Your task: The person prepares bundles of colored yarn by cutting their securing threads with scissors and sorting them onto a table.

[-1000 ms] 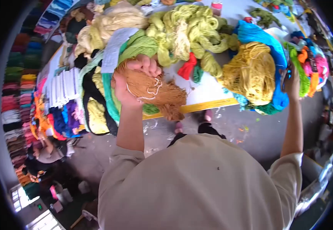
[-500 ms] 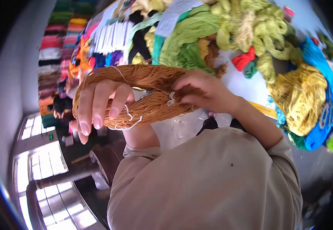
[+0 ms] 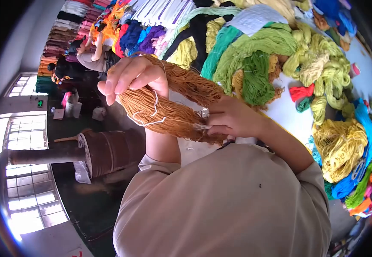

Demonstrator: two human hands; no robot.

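A looped skein of orange-brown yarn [image 3: 168, 115] is stretched between my two hands in front of my chest. My left hand [image 3: 136, 76] is hooked through the loop's left end, its fingers curled around the strands. At the loop's right end, my right hand [image 3: 235, 118] has its fingers closed on the yarn beside a white tie [image 3: 201, 126]. Another white thread [image 3: 155, 116] hangs loose across the strands near my left fingers. The right fingertips are partly hidden by the skein.
A white table at right carries green skeins [image 3: 256, 45], a yellow skein [image 3: 340, 147], blue yarn [image 3: 367, 124] and a red bundle [image 3: 301, 92]. A paper sheet [image 3: 256, 18] lies on top. At left stand a co-worker [image 3: 92, 58] and a brown drum-shaped stove [image 3: 113, 152] with a pipe.
The view has swung, so the table things sit further right. My right hand has gone from loose, blurred fingers near the white tie to gripping the yarn there. The skein now slants down rightward.
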